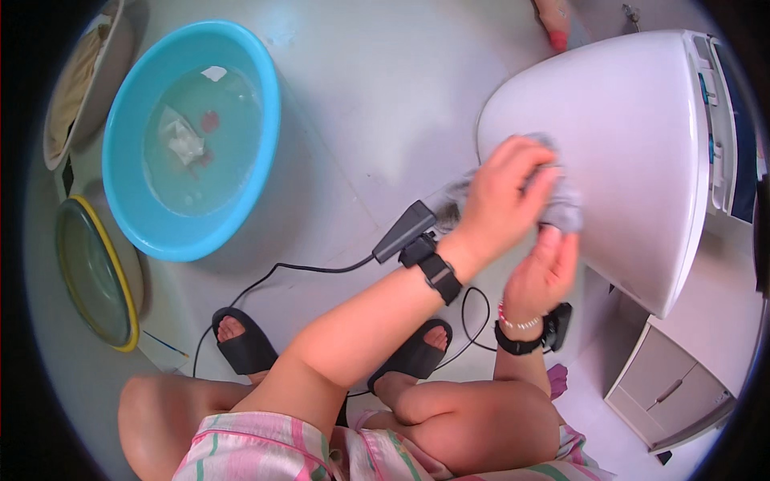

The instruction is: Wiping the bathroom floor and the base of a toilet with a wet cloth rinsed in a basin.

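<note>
A damp-looking grey cloth (564,207) is bunched against the side of a large, glossy white rounded fixture (613,132). My left hand (502,195) presses over the upper part of the cloth with its fingers curled. Below it, my right hand (544,267) pinches the lower edge of the same cloth between thumb and fingers. Both hands are slightly blurred. Behind my left wrist, a greyish fabric end (454,201) shows near the floor; whether it belongs to the cloth is hidden. Black straps with devices circle both wrists, and a beaded bracelet (517,318) sits on the right one.
A blue basin (274,120) of cloudy water stands at upper left, white scraps inside. Beside it are a yellow-rimmed basin (129,300) and a tub (93,129) with tan fabric. A black cable (319,269) crosses the floor near my slippers (243,343). A small cabinet (668,385) stands lower right.
</note>
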{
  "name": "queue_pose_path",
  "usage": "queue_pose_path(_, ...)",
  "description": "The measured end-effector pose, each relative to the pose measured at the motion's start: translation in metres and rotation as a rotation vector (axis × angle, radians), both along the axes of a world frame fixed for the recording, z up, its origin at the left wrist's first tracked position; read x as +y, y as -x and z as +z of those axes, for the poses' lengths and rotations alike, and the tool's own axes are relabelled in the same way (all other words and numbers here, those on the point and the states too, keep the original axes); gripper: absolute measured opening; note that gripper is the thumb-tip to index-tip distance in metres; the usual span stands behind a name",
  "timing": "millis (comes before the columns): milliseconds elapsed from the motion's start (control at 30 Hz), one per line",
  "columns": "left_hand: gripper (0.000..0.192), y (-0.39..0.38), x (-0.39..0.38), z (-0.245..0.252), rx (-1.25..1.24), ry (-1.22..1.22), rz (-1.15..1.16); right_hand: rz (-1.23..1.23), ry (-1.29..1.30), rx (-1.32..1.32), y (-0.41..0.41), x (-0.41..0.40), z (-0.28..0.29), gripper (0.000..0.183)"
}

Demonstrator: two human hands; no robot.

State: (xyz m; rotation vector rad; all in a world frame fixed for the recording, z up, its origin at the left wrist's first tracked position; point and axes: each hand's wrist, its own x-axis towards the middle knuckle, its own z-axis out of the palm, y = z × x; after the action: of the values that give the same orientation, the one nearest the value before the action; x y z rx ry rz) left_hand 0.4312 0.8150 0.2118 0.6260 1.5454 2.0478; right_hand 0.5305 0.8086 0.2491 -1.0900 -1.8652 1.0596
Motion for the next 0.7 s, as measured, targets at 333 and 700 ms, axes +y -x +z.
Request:
queue_pose_path(333, 0.049, -0.006, 0.006, -0.088, -0.248, 0.130, -0.325, 0.293, 0.207, -0.255, 0.010, 0.042, -0.062, 0.051)
queue_pose_path(700, 0.079, -0.040, -0.035, -0.034, 0.152, -0.111, -0.284, 0.182, 0.617, 0.198, -0.092, 0.024, -0.010, 0.056)
